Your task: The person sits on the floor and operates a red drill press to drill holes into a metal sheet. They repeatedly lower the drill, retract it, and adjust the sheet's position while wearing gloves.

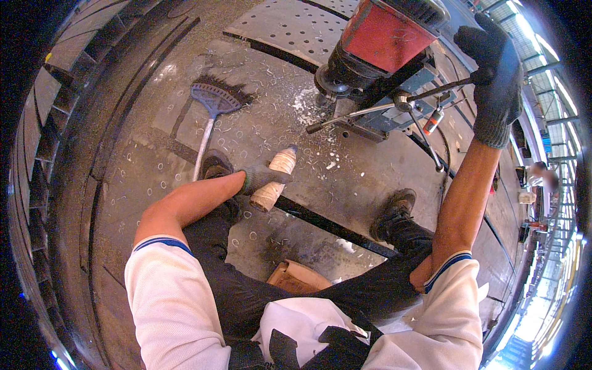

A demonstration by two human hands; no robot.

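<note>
My left hand (258,179), in a grey glove, is closed around a bottle (282,161) wrapped in cream-coloured tape or cloth. The bottle is tilted, with its dark tip pointing away from me toward the machine. My right hand (498,83), in a dark glove, is raised at the upper right and closed on the end of a feed lever (441,88). That lever joins a hub with other spokes on a red and black drill (390,38). Pale shavings and white spatter (311,108) surround the drill's lower end; the bit itself cannot be made out.
A broom (216,98) lies with its bristles away from me on the metal plate (246,135), among curled shavings. A perforated plate (287,28) is at the back. A brown box-like piece (299,276) sits between my legs. A small orange-red bottle (433,121) is beside the drill.
</note>
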